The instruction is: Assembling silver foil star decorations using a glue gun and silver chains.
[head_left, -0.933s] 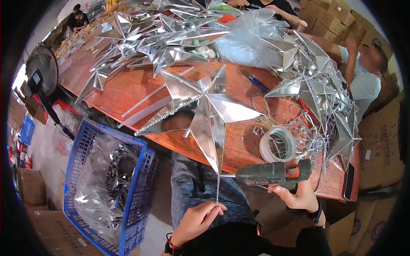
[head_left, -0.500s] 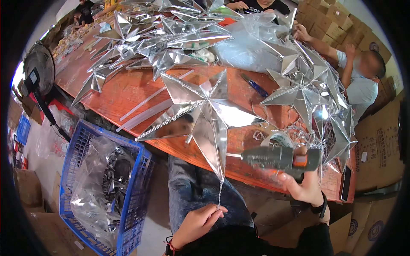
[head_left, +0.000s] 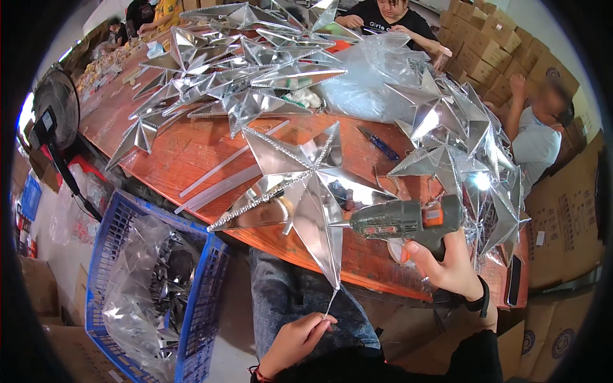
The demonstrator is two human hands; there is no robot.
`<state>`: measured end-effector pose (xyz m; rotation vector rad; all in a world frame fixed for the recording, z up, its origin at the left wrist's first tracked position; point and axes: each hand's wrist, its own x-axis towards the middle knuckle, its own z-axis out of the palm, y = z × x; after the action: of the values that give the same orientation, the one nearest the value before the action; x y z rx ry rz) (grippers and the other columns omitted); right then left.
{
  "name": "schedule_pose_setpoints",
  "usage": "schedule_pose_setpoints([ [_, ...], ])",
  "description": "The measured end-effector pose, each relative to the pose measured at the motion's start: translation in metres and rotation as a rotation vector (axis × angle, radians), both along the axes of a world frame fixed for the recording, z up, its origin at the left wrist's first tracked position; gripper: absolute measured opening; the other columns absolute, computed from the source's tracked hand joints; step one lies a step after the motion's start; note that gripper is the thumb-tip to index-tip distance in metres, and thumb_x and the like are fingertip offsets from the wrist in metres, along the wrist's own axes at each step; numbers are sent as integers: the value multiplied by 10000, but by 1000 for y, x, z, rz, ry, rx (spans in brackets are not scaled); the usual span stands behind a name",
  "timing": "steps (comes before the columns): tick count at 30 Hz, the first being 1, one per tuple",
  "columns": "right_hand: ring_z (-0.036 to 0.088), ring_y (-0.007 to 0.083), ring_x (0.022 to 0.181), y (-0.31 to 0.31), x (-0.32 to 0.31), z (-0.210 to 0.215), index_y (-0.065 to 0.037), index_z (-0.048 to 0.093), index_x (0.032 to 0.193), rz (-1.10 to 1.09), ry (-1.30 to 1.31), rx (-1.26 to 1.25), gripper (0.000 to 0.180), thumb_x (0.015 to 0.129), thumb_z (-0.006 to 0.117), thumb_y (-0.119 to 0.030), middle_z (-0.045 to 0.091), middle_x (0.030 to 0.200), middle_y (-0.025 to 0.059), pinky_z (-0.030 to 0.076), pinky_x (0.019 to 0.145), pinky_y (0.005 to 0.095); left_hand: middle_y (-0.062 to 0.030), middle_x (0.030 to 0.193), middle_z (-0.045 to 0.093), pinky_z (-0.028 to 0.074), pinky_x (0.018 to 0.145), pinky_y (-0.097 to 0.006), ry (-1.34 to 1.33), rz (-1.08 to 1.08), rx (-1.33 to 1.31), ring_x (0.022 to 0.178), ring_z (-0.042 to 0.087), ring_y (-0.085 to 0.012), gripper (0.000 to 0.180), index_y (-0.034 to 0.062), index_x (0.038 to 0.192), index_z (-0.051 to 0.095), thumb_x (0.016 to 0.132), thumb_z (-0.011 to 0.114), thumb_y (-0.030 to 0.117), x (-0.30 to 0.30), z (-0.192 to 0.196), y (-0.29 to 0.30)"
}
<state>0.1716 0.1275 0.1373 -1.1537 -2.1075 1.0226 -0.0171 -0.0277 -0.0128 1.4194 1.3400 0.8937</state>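
A large silver mirror-finish star [head_left: 316, 172] lies at the table's near edge, one point jutting over my lap. Sparkly beaded trim [head_left: 281, 182] runs along some of its ridges. From the near tip the trim's loose end [head_left: 331, 301] hangs down, pinched between the fingers of my left hand [head_left: 299, 345]. My right hand [head_left: 447, 262] is wrapped round the handle of a dark green hot glue gun [head_left: 399, 220]. Its metal nozzle points left, over or against the star's near arm; contact cannot be made out.
Silver stars [head_left: 249, 70] pile up at the far left, more [head_left: 460, 140] at right. A blue basket [head_left: 204, 287] stands left of my legs. On the table [head_left: 153, 172] lie translucent strips [head_left: 236, 172], a blue-handled tool [head_left: 382, 145] and a phone [head_left: 514, 281]. Two people sit across and at right.
The glue gun has moved up and left; its nozzle now overlaps the star's near arm. My left hand keeps its pinch on the trim. The people at the back have shifted.
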Motion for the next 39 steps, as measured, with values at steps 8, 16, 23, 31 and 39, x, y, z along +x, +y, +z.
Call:
schedule_pose_setpoints([
  [8, 608, 193, 662, 1, 1, -1, -11, 563, 937, -6, -67, -5, 208, 794, 659, -130, 618, 702, 87, 454, 610, 297, -79, 831, 632, 497, 627, -283, -18, 1, 27, 748, 643, -203, 151, 49, 970, 590, 908, 499, 152, 0, -8, 1],
  [16, 627, 239, 660, 16, -10, 2, -9, 569, 987, -9, -20, 187, 267, 778, 679, -133, 630, 749, 105, 471, 609, 320, -81, 835, 631, 495, 628, -283, 4, -5, -17, 743, 642, -205, 154, 41, 971, 588, 906, 501, 150, -3, -5, 3],
  [23, 624, 285, 644, 28, -30, 4, -8, 552, 1007, -47, -7, 285, 279, 795, 663, -151, 627, 758, 129, 472, 587, 335, -94, 836, 624, 490, 638, -297, -5, -2, -18, 740, 632, -231, 165, 35, 979, 585, 908, 494, 154, -6, -9, 4],
  [31, 624, 310, 678, 38, -28, 2, -6, 540, 1018, 10, -140, 390, 291, 803, 656, -167, 627, 791, 156, 473, 613, 363, -108, 856, 620, 491, 645, -313, -19, -11, 36, 765, 629, -254, 173, 28, 984, 585, 905, 491, 151, -5, -16, 3],
  [39, 622, 308, 674, 36, -31, 3, 0, 539, 1011, 6, -126, 373, 280, 808, 649, -159, 630, 788, 152, 471, 608, 364, -108, 856, 622, 492, 646, -316, 23, -20, 36, 770, 629, -257, 173, 26, 979, 585, 907, 486, 148, -5, -14, 3],
])
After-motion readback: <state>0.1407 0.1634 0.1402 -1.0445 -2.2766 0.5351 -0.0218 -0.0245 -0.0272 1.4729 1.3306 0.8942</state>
